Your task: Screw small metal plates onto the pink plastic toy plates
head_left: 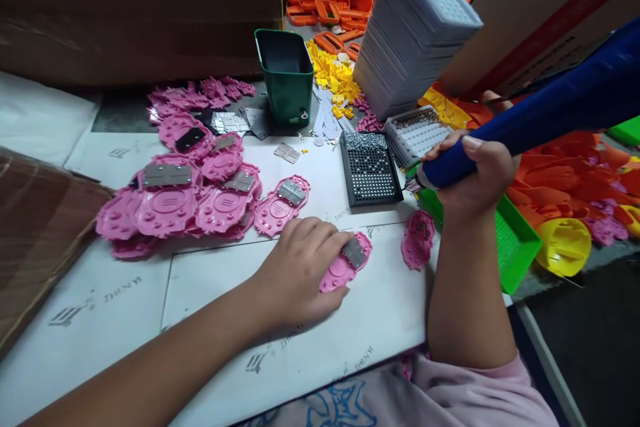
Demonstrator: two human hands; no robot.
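My left hand (305, 273) is closed on the edges of a pink plastic shell (340, 272) lying on the white work surface. A grey metal plate (354, 252) sits at that shell's upper end. In my right hand (480, 167) is a blue electric screwdriver (520, 123), slanting down to the left. Its tip is by the right edge of a black screw tray (373, 170) with silver screws in its holes. Another pink shell with a metal plate (283, 205) lies just beyond my left hand. Below the screwdriver sits a small pink piece (418, 240).
Pink shells (170, 203) are piled at the left. Behind stand a green bin (287, 80) and a tall stack of white trays (410, 33). Yellow clips (335, 73) lie between them. A green basket (517, 243) and orange parts (555, 180) are at the right; cardboard boxes (140, 13) flank the surface.
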